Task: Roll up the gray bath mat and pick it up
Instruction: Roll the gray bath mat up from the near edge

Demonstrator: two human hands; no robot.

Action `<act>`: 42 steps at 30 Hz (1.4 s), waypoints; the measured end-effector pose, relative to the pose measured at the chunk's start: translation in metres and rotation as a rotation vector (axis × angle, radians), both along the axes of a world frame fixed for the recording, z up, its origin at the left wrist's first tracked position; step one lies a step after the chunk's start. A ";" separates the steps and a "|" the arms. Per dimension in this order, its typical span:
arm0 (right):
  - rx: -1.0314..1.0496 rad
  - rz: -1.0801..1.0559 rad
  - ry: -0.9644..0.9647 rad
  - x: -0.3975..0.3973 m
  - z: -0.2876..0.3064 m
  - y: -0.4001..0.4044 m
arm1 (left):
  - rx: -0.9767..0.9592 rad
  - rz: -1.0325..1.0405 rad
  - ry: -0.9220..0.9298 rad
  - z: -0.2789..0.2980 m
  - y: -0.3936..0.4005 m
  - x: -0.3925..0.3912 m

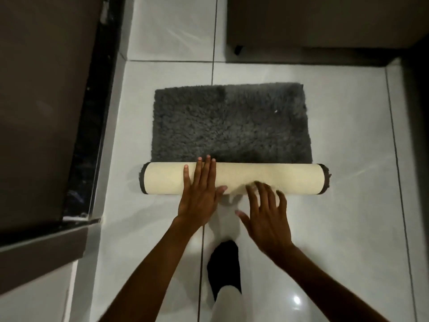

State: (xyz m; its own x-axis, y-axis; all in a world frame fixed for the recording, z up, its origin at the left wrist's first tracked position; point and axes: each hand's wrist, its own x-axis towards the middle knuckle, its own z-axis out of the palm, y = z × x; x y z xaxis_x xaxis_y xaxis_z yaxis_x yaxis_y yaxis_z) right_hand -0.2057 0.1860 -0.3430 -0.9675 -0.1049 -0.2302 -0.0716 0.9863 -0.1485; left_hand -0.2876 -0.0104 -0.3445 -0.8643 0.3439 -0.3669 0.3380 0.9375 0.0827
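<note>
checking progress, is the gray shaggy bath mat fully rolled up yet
No, the gray shaggy bath mat is only partly rolled: a cream-backed roll lies at its near edge and the rest lies flat.

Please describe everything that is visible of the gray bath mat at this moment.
The gray bath mat lies on the white tiled floor, partly rolled. Its far part is flat, shaggy dark gray pile facing up. Its near part is a roll showing a smooth cream backing with dark edges at both ends. The left hand lies flat on the roll; the right hand, blurred, reaches its near side.
</note>
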 end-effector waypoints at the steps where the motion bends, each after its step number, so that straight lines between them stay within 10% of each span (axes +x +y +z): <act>1: 0.026 0.016 -0.053 -0.004 -0.001 0.000 | 0.012 0.027 -0.017 0.002 0.004 -0.017; 13: -0.075 -0.040 -0.113 -0.238 0.005 0.025 | 0.049 -0.204 0.139 0.009 0.010 -0.095; 19: -0.163 -0.147 0.110 -0.218 0.034 0.021 | -0.017 -0.233 0.034 0.010 0.018 -0.165; 26: 0.006 0.123 -0.092 -0.248 0.023 0.040 | -0.072 -0.042 0.138 0.021 0.036 -0.242; 30: 0.096 0.167 -0.179 -0.301 0.025 0.041 | 0.428 0.351 0.409 0.021 0.035 -0.203; 36: 0.113 0.117 -0.243 -0.369 0.024 0.030 | 1.239 1.554 -0.440 0.004 0.055 -0.211; 42: 0.073 0.053 -0.306 -0.385 0.019 0.020 | 1.703 1.758 -0.687 -0.004 0.071 -0.264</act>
State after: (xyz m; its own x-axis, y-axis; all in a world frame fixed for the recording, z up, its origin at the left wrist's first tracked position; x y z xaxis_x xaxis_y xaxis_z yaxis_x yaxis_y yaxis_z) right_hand -0.5904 0.2057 -0.3238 -0.8456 -0.1257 -0.5187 -0.0861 0.9913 -0.0999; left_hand -0.5517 0.0610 -0.3483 -0.4967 -0.0258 -0.8675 -0.6204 -0.6884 0.3758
